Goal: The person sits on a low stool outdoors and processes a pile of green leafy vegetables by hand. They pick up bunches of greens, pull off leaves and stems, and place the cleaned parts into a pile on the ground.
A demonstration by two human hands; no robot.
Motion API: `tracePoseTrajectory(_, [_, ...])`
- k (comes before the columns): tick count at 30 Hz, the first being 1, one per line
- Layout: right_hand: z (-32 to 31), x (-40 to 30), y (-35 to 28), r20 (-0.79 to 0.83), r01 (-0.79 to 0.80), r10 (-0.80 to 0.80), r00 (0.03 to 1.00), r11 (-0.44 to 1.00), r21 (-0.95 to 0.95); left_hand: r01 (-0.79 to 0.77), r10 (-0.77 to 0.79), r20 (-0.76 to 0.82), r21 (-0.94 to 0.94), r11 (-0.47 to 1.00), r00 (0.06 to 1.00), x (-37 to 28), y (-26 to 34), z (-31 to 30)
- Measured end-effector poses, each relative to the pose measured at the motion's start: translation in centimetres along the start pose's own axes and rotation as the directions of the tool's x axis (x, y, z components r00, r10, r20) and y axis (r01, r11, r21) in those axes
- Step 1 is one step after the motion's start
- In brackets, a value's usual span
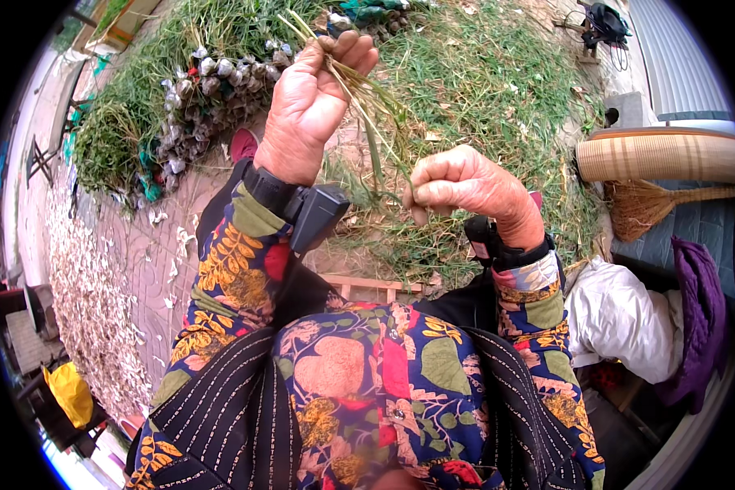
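Note:
Raised in front of me, my left hand (pixel 312 104) has its palm turned up and pinches a small bunch of long green and straw-coloured stalks (pixel 367 101) between thumb and fingers. The cut-looking ends stick out above the thumb, while the thin leaves hang down to the right. Lower and to the right, my right hand (pixel 471 187) is curled, thumb against forefinger, at the drooping leaf tips. Its fingertips meet the ends of the leaves. Black straps with small devices circle both wrists.
Loose cut grass (pixel 496 79) covers the ground ahead. Stacked plant bundles (pixel 116 141) with wrapped ends (pixel 214 79) lie at left, beside scattered pale peelings (pixel 92 275). A wooden frame (pixel 373 285) lies below my hands. At right are a rolled mat (pixel 661 156), a broom (pixel 637 205) and a white sack (pixel 618 318).

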State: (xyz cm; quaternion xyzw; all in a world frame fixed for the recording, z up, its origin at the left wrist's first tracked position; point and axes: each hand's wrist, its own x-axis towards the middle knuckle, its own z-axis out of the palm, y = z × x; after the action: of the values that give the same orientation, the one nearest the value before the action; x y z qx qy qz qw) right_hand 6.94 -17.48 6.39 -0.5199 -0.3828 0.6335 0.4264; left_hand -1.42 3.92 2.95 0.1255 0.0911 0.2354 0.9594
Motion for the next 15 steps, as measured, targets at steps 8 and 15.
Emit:
tracePoseTrajectory(8, [-0.1,0.9,0.2,-0.515,0.215,-0.200,0.833,0.976,-0.031,0.118,-0.104,0.113,-0.132,0.984,0.988,0.5,0.8,-1.0])
tracePoseTrajectory(15, [0.6,2.6,2.3,-0.685,0.277,-0.460,0.565,0.888,-0.367,0.126,-0.114,0.149,-0.076,0.989,0.982,0.3,0.2,-0.5])
